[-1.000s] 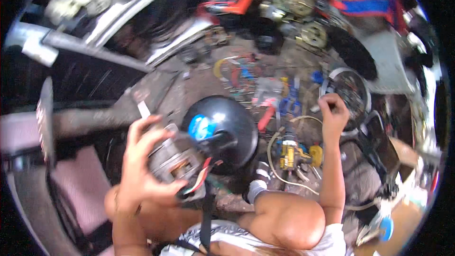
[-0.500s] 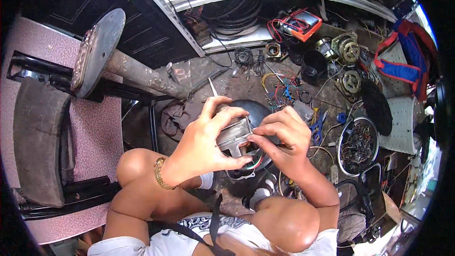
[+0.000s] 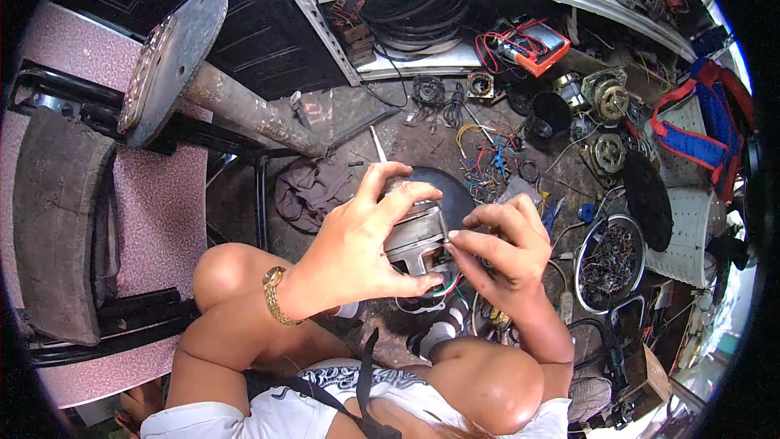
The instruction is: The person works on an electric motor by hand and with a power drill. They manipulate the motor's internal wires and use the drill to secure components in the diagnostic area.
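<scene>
My left hand (image 3: 349, 236) is wrapped round a grey metal electric motor (image 3: 413, 233), thumb below and fingers over the top. Green, white and red wires (image 3: 451, 283) show at the motor's lower end. The thumb and fingertips of my right hand (image 3: 510, 248) are pinched together at the motor's right edge, by a thin upright pin or bolt; what they grip is too small to make out. Beyond the left fingers a pale slim pointed piece (image 3: 378, 145) sticks up. Under the motor is a dark rounded object (image 3: 447, 189), partly hidden by my hands.
A metal bowl (image 3: 639, 276) of tangled scraps stands on the right, near a blue and red strap (image 3: 691, 142). Loose wires (image 3: 500, 162) and motor parts (image 3: 608, 153) litter the floor ahead. At the left are a round-plated metal stand (image 3: 244, 114) and a pink-topped surface (image 3: 166, 219).
The view has shifted slightly, so the surroundings sit differently. Both hands stay on the motor, with the right fingertips still pinched at its edge.
</scene>
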Demonstrator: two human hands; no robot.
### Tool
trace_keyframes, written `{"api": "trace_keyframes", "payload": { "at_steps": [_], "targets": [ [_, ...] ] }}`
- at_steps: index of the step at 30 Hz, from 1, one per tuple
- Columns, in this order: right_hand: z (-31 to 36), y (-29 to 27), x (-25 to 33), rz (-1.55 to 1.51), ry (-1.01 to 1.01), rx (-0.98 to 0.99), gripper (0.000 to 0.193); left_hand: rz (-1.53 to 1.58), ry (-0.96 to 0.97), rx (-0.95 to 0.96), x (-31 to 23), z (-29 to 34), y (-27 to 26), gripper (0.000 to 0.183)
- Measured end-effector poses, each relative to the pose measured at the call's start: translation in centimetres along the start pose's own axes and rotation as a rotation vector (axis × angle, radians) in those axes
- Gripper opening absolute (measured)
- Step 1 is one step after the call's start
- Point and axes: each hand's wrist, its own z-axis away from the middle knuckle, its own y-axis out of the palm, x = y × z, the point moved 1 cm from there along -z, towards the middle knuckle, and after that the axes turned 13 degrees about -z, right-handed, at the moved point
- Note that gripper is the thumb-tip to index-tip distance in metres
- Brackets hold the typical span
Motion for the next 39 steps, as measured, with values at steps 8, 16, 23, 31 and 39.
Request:
{"api": "trace_keyframes", "payload": {
  "at_steps": [8, 16, 23, 31, 39],
  "targets": [
    [-1.8, -1.2, 1.1, 0.055, 0.101, 0.129, 0.021, 0.003, -0.039, -0.005, -0.5, -0.1, 0.2, 0.074],
    [-2.1, -1.4, 1.4, 0.099, 0.111, 0.151, 0.02, 0.004, -0.078, 0.043, -0.7, -0.1, 0.1, 0.075],
    [0.4, -1.7, -0.1, -0.077, 0.072, 0.045, 0.023, 0.017, -0.041, 0.011, -0.1, -0.3, 0.2, 0.073],
    [1.3, -1.5, -0.7, -0.179, 0.148, 0.045, 0.021, 0.03, -0.034, -0.01, -0.3, -0.6, 0.4, 0.072],
    [1.2, -0.9, -1.7, -0.283, 0.136, 0.023, 0.017, -0.033, 0.027, -0.052, -0.1, -0.8, 0.4, 0.07]
  ]
}}
